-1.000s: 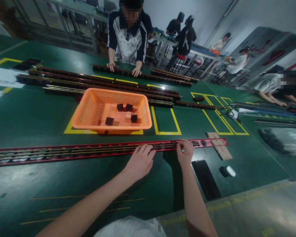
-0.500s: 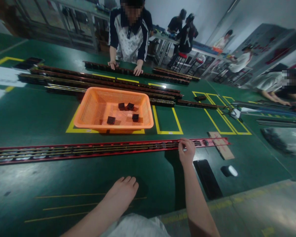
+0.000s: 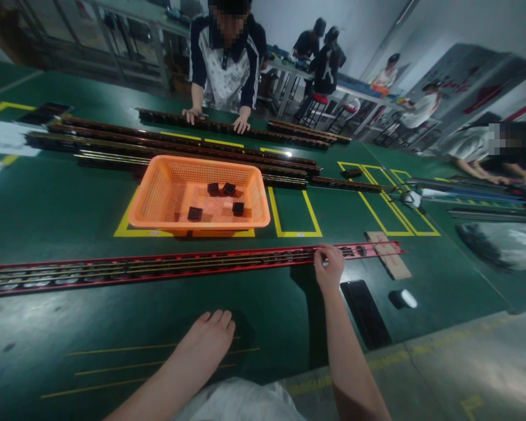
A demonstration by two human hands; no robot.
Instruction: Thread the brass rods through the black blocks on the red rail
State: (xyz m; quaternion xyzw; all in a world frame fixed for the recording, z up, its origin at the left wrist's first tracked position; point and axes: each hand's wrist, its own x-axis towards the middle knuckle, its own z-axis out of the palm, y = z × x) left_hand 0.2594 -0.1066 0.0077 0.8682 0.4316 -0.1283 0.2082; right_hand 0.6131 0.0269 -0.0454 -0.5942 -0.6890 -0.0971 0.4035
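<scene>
A long red channel (image 3: 158, 268) with thin brass-coloured strips and dark parts inside runs across the green table (image 3: 127, 316). Near its right end, my right hand (image 3: 329, 266) has thumb and forefinger pinched at the strips; what lies between the fingertips is too small to make out. My left hand (image 3: 214, 333) rests on the tabletop in front of the channel, palm down with curled fingers, over thin brass strips (image 3: 118, 368). Whatever might be under its fingers is hidden.
Behind the channel stands an orange basket (image 3: 199, 225) holding several black blocks. Dark rails (image 3: 179, 146) lie farther back, where a person's hands (image 3: 242, 120) rest. A phone (image 3: 366, 313), a white case (image 3: 407, 299) and a cardboard piece (image 3: 392, 261) are at the right.
My left hand has shifted slightly left over the thin strips. The whole view has moved a little; my right hand stays at the same part of the channel.
</scene>
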